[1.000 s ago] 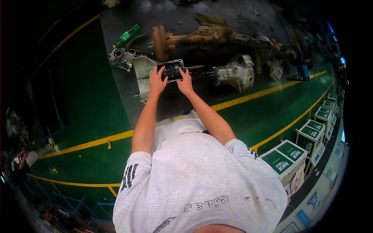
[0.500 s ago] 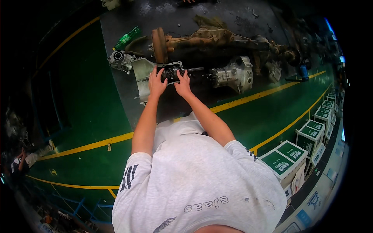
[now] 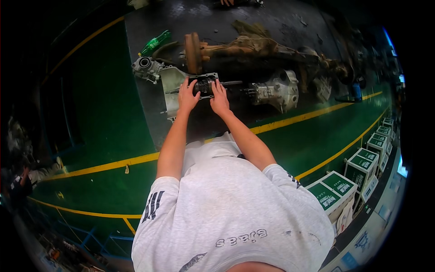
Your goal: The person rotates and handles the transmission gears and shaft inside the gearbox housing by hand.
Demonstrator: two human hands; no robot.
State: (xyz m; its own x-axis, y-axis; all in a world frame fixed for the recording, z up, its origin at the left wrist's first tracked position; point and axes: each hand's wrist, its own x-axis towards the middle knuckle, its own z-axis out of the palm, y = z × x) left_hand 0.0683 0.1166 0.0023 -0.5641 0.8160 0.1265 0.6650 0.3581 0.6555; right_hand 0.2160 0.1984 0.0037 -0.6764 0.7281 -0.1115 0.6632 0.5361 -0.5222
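A pale metal gearbox housing (image 3: 171, 80) lies open on the dark work surface. Inside it sits a gear shaft (image 3: 205, 86) with dark gears, its thin end sticking out to the right. My left hand (image 3: 187, 96) grips the gears from the left, fingers curled over them and thumb on the near side. At the other end of the gears, my right hand (image 3: 219, 99) has its fingers over the shaft. The fingertips and the undersides of the gears are partly hidden.
Right of the housing stands a second gearbox casing (image 3: 277, 90). Behind lies a long rusty axle (image 3: 235, 47) with a drum (image 3: 193, 52). A small metal casing (image 3: 146, 68) and a green bottle (image 3: 155, 43) are at the left. White-and-green boxes (image 3: 333, 190) line the right.
The whole scene has shifted slightly right in view. My right hand's fingers have drawn closer together over the shaft end. My left hand keeps its place on the gears.
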